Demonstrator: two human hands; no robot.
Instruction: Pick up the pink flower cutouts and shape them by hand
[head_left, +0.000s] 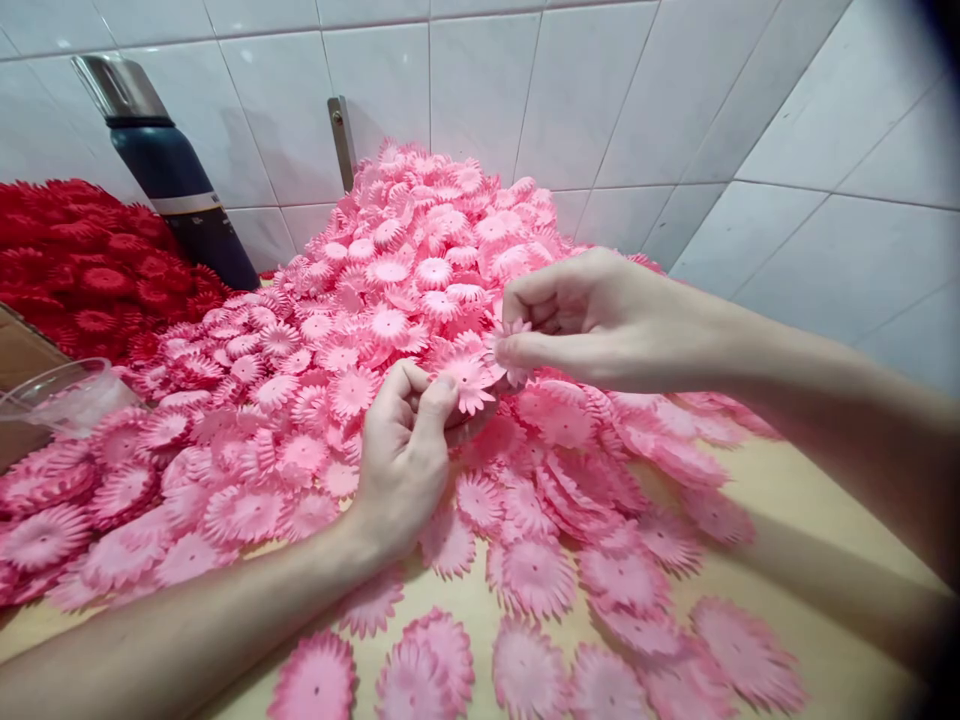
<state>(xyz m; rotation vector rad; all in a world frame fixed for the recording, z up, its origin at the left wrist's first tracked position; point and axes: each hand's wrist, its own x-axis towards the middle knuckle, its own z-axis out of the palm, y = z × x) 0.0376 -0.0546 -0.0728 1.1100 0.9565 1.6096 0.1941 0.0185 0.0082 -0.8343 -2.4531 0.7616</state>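
Observation:
My left hand (409,455) is closed, its thumb pressing on a pink flower-shaped petal piece (469,378) with narrow pointed petals and a tiny centre hole. Just right of it, my right hand (577,325) pinches another small pink petal piece (515,350) between thumb and fingers. The two pieces are side by side and seem to overlap or touch; whether they are joined I cannot tell. Behind and beneath both hands rises a big heap of pink petal pieces (390,270), round and fringed, with pinholes in their middles.
A dark blue bottle (180,180) with a steel cap leans by a pile of red petal pieces (82,260) at the left. A clear plastic cup (75,395) lies near a cardboard edge (22,360). White tiled walls (480,90) bound the pale table (787,520), where loose pieces are scattered.

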